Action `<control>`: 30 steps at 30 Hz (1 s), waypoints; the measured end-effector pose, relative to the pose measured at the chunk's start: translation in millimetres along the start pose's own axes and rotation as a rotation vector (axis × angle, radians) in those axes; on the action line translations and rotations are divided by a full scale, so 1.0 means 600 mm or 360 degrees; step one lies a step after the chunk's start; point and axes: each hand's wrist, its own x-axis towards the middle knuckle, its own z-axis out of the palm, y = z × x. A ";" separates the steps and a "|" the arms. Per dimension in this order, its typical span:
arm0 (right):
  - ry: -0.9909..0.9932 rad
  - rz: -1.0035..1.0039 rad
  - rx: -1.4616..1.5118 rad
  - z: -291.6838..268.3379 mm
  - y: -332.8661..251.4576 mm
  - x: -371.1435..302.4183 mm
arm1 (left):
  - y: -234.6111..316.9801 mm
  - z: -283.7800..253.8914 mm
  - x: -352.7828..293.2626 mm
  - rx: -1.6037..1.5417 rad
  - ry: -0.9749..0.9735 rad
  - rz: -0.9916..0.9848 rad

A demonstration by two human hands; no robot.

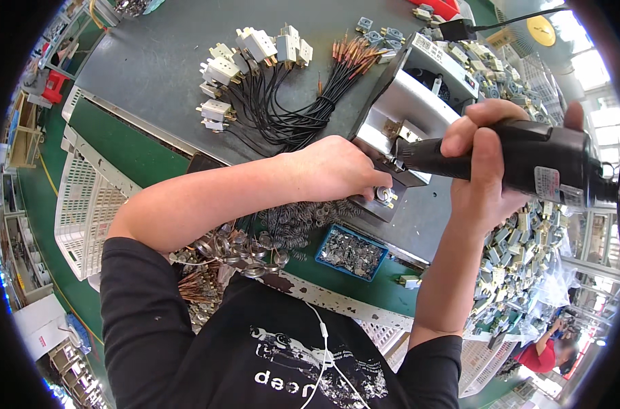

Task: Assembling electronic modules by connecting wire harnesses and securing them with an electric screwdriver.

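Note:
My right hand [484,163] is wrapped round a black electric screwdriver [528,155] held nearly level. Its tip points left into the mouth of a metal screw feeder [409,109]; whether it touches a screw there I cannot tell. My left hand [340,167] is closed, thumb and fingers bent down against a small part with a round metal piece and brass prongs [385,196]. That part sits on a dark block [376,208] at the table's near edge. The fingertips partly hide it.
White socket units on black cables [259,48] lie bundled at the back. A blue tray of small metal pieces [352,252] and coiled springs [310,218] are near my body. Many loose white and grey units [521,252] are heaped at right. Another person [545,351] is at far right.

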 end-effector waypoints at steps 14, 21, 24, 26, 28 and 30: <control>0.0305 0.0234 -0.0152 0.044 -0.027 -0.011 | 0.000 0.011 -0.014 0.0069 0.0129 0.0016; 0.0215 0.0226 0.0051 -0.008 -0.068 -0.054 | -0.009 0.012 0.000 0.0061 0.0134 0.0083; 0.0184 0.0313 -0.0171 -0.009 -0.048 -0.061 | -0.007 0.002 -0.003 0.0056 0.0086 0.0059; 0.0209 0.0321 -0.0214 -0.010 -0.045 -0.062 | -0.008 0.003 -0.001 0.0055 0.0080 0.0028; 0.0236 0.0301 -0.0152 -0.010 -0.041 -0.064 | -0.006 0.002 0.002 0.0063 0.0049 0.0017; 0.0237 0.0281 -0.0161 -0.013 -0.040 -0.066 | -0.005 0.002 0.002 0.0077 0.0028 -0.0001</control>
